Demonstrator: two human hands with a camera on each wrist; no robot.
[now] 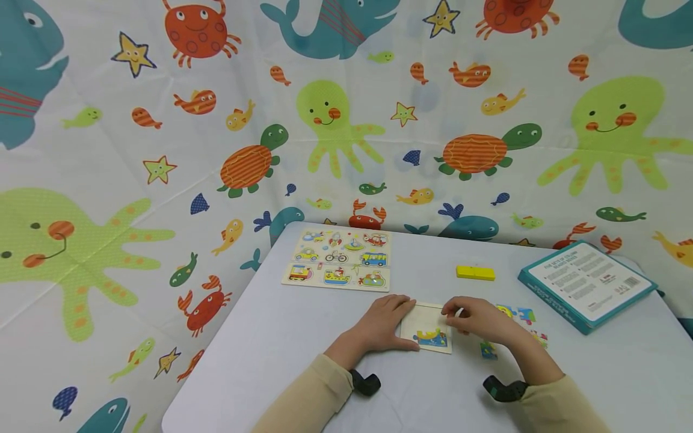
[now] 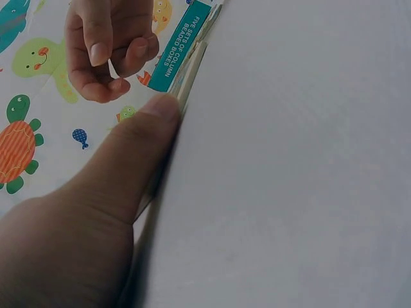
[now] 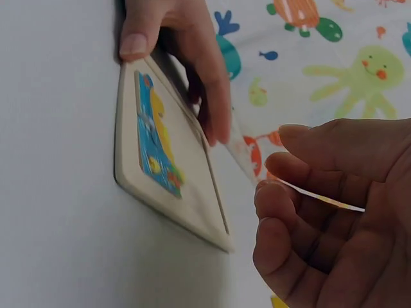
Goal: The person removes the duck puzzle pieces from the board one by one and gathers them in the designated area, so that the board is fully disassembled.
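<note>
A pale wooden puzzle tray (image 1: pixel 428 319) lies on the table, with joined blue-and-yellow pieces (image 1: pixel 431 338) along its near side. My left hand (image 1: pixel 383 325) rests at the tray's left side, thumb on the near corner and fingers at the far one. Over the tray's right edge hovers my right hand (image 1: pixel 479 319), fingers loosely curled; in the right wrist view a gap shows between thumb and forefinger, and I see nothing held. Loose jigsaw pieces (image 1: pixel 526 315) lie beyond and beside the right hand, partly hidden by the forearm.
At the back left lies a vehicle picture board (image 1: pixel 338 276). A yellow block (image 1: pixel 475 273) sits farther back on the white table (image 1: pixel 243 361). The teal-edged box (image 1: pixel 587 285) stands at the right. A sea-animal curtain (image 1: pixel 352 180) hangs behind the table.
</note>
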